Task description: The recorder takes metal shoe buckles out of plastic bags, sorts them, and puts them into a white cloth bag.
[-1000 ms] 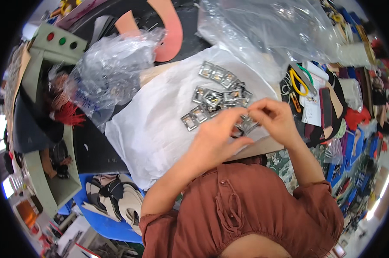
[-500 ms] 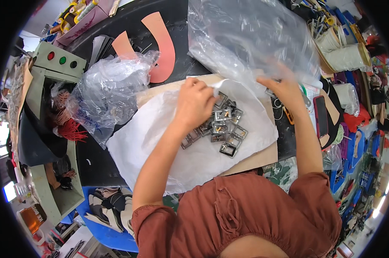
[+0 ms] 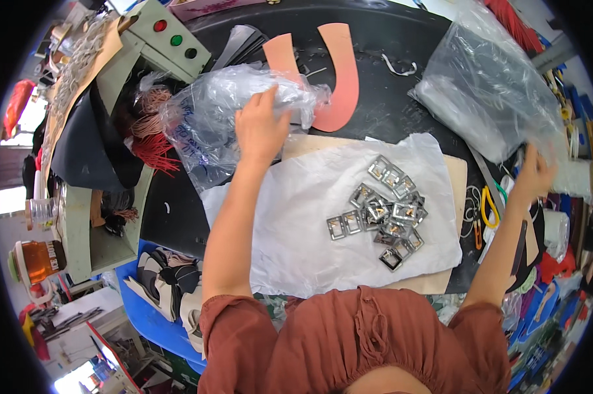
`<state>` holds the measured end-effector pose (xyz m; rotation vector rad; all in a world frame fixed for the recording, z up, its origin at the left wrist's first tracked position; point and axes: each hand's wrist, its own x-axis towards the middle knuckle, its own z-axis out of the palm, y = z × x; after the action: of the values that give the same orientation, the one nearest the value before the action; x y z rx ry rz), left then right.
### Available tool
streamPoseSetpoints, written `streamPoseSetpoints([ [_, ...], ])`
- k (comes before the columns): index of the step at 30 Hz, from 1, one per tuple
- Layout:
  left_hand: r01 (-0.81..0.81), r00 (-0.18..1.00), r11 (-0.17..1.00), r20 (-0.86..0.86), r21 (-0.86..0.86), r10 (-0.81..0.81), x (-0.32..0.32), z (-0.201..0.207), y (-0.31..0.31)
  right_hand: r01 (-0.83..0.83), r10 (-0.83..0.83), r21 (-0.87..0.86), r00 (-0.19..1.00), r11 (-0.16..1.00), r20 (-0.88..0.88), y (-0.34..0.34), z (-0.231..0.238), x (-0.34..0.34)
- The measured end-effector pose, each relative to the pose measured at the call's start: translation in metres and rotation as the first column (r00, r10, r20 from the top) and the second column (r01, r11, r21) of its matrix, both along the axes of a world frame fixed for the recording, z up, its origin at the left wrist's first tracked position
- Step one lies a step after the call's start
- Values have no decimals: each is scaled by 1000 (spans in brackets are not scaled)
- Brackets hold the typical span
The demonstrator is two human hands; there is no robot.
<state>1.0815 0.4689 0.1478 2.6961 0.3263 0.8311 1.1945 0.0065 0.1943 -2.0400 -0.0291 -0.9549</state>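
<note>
1. Writing shows in blue pen on the crumpled clear bag (image 3: 211,105), beyond the far left edge of the white sheet (image 3: 276,217). A dark label with pale lettering wraps the amber jar (image 3: 42,259), well left of the sheet.
2. Two bare hands are in view. The left hand (image 3: 261,125), past the sheet's far left edge, lies over the crumpled clear bag with fingers extended; whether it grasps the plastic, I cannot tell.
3. The right hand (image 3: 538,172), beyond the sheet's right edge, is blurred at the near edge of the larger clear bag (image 3: 493,85); its grip cannot be told.
4. Clear bags beside the sheet: two, one off each far corner.
5. The grey metal frames (image 3: 404,211) lie on the sheet's right half, near its middle: three in a row on the far side, two side by side at the left, the rest overlapping too much to count.
6. One grey-green control box (image 3: 194,49), beyond the sheet to the left, bears three buttons: red, green, black.
7. One curved pink piece (image 3: 344,72) lies beyond the sheet's far edge.
8. One yellow handle (image 3: 487,205) lies right of the sheet.
</note>
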Motion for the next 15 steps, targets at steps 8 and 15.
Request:
streamPoseSetpoints([
  [8, 9, 997, 584, 49, -812, 53, -26, 2, 30, -675, 742, -469, 668, 569, -62, 175, 7, -65],
  [15, 76, 997, 840, 55, -537, -55, -30, 35, 34, -768, 425, -394, 619, 506, -661, 230, -70, 40],
])
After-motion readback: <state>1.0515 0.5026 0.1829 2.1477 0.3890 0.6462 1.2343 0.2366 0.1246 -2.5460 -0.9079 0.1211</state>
